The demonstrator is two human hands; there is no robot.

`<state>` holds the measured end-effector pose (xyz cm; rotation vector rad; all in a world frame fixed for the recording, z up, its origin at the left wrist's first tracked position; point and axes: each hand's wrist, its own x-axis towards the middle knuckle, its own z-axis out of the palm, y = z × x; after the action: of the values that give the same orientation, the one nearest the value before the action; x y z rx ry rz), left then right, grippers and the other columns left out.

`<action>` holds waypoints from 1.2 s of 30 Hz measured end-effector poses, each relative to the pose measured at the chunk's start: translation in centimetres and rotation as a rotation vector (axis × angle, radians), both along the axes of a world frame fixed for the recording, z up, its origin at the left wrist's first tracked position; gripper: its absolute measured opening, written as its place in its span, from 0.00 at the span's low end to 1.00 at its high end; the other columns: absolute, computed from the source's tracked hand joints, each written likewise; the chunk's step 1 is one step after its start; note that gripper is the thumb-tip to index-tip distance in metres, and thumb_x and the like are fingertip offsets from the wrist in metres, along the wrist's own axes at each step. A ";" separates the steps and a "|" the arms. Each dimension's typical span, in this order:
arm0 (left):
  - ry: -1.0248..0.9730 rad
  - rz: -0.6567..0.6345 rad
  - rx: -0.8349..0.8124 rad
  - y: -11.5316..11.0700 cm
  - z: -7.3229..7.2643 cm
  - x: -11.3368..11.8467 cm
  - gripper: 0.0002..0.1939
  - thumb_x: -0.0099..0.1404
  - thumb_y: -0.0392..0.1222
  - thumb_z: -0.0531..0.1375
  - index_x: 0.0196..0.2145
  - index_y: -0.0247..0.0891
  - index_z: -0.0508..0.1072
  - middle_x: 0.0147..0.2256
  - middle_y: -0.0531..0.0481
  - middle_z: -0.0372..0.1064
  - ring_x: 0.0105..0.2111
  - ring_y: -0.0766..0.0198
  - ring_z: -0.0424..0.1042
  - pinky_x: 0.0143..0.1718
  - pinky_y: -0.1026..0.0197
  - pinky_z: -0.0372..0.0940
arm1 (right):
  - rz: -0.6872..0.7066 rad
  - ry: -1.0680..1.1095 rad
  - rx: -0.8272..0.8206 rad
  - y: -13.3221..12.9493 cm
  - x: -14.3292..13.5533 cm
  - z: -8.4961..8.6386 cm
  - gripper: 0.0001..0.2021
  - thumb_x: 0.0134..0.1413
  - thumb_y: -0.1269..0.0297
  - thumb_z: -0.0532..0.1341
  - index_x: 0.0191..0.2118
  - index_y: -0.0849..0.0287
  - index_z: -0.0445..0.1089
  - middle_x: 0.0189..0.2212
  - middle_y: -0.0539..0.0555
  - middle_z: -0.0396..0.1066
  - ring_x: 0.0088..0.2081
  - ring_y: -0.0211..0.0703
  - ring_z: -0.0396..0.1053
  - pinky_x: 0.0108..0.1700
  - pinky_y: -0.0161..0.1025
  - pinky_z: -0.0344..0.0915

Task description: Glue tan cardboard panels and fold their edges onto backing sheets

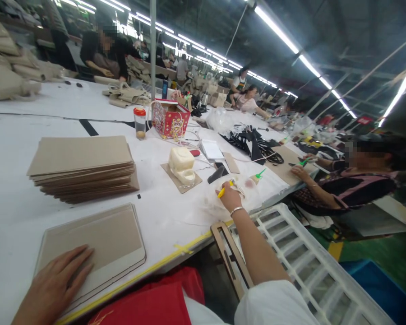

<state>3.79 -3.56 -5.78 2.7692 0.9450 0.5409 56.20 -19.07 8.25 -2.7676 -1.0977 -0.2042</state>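
My left hand (59, 277) lies flat, fingers spread, on a clear template (131, 257) over a beige panel (104, 232) near the table's front edge. My right hand (230, 197) is closed on a yellow-handled tool (221, 192), above a clear plastic sheet or bag on the table; the tool's far end cannot be made out. Just beyond that hand lies a dark, curved piece (216, 174). A glue bottle with a green nozzle (257, 177) lies to its right. A tall stack of beige panels (83, 158) stands behind my left hand.
A cream dispenser (182, 162) sits on a board mid-table. Behind it are a red patterned box (170, 119) and a red-lidded cup (140, 123). A white slatted rack (301, 253) and a wooden frame (230, 257) adjoin the front edge. A person (358, 180) works at the right.
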 end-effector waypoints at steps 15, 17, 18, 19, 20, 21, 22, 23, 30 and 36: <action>-0.286 0.149 -0.251 -2.2 6.7 3.6 0.25 0.55 0.58 0.57 0.46 0.42 0.70 0.49 0.42 0.66 0.49 0.50 0.66 0.53 0.45 0.59 | 0.347 0.099 0.631 1.3 -8.9 3.3 0.14 0.52 0.54 0.57 0.40 0.57 0.58 0.27 0.49 0.65 0.28 0.40 0.66 0.33 0.36 0.61; -0.390 0.189 -0.559 -3.4 9.3 6.3 0.25 0.55 0.59 0.57 0.45 0.40 0.70 0.46 0.42 0.68 0.44 0.53 0.68 0.47 0.49 0.64 | 0.504 0.179 0.654 2.4 -13.1 3.9 0.12 0.53 0.55 0.57 0.38 0.56 0.58 0.26 0.48 0.64 0.28 0.38 0.66 0.32 0.35 0.62; -0.435 0.170 -0.798 -3.8 10.5 7.9 0.26 0.56 0.60 0.56 0.44 0.38 0.71 0.44 0.42 0.68 0.40 0.55 0.69 0.42 0.52 0.66 | 0.577 0.229 0.650 3.0 -15.2 4.0 0.11 0.53 0.56 0.57 0.38 0.56 0.58 0.26 0.48 0.64 0.28 0.38 0.66 0.32 0.34 0.62; -0.494 0.126 -1.055 -4.0 11.4 9.4 0.27 0.55 0.62 0.56 0.42 0.37 0.72 0.43 0.40 0.69 0.39 0.56 0.70 0.38 0.54 0.67 | 0.640 0.282 0.638 3.5 -17.2 4.0 0.09 0.54 0.56 0.56 0.37 0.55 0.58 0.27 0.48 0.64 0.27 0.37 0.65 0.32 0.34 0.62; -0.595 0.081 -1.290 -4.1 12.1 10.8 0.29 0.56 0.63 0.54 0.41 0.35 0.72 0.43 0.39 0.69 0.38 0.57 0.70 0.35 0.56 0.67 | 0.689 0.336 0.618 4.1 -19.0 3.8 0.08 0.55 0.57 0.55 0.36 0.55 0.58 0.27 0.48 0.65 0.27 0.37 0.65 0.31 0.33 0.61; -0.694 0.043 -1.491 -4.0 12.5 12.1 0.30 0.55 0.64 0.54 0.40 0.35 0.73 0.43 0.39 0.69 0.38 0.58 0.70 0.34 0.57 0.67 | 0.725 0.389 0.589 4.6 -20.6 3.6 0.07 0.56 0.58 0.55 0.36 0.55 0.58 0.27 0.48 0.65 0.26 0.37 0.65 0.30 0.33 0.61; -0.795 0.027 -1.616 -3.7 12.8 13.1 0.29 0.55 0.64 0.55 0.39 0.35 0.73 0.41 0.40 0.70 0.37 0.59 0.70 0.34 0.59 0.66 | 0.749 0.439 0.553 5.0 -21.9 3.3 0.07 0.56 0.58 0.54 0.36 0.55 0.57 0.27 0.48 0.65 0.25 0.37 0.65 0.28 0.33 0.60; -0.901 0.016 -1.682 -3.4 12.8 13.9 0.27 0.54 0.63 0.58 0.37 0.35 0.74 0.38 0.42 0.70 0.34 0.62 0.70 0.33 0.60 0.66 | 0.766 0.482 0.513 5.4 -22.9 2.9 0.06 0.57 0.59 0.53 0.36 0.55 0.57 0.27 0.48 0.66 0.24 0.37 0.65 0.27 0.33 0.60; -1.163 0.278 -1.589 -0.8 11.1 15.1 0.22 0.37 0.49 0.71 0.27 0.31 0.75 0.25 0.48 0.71 0.24 0.68 0.66 0.28 0.63 0.62 | 0.729 0.456 0.286 7.5 -22.4 -0.3 0.07 0.59 0.60 0.49 0.40 0.56 0.56 0.22 0.48 0.65 0.21 0.40 0.65 0.24 0.33 0.54; -1.245 0.343 -1.441 0.3 9.1 13.8 0.20 0.38 0.48 0.71 0.26 0.30 0.74 0.23 0.49 0.71 0.22 0.68 0.65 0.26 0.64 0.59 | 0.585 0.077 -0.127 9.5 -19.0 -3.9 0.12 0.57 0.55 0.54 0.41 0.59 0.58 0.23 0.54 0.69 0.26 0.45 0.68 0.24 0.34 0.50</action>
<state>17.57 -3.30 3.34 0.7263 0.8327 0.8985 37.22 -9.53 4.35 -2.3889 -1.8798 0.0473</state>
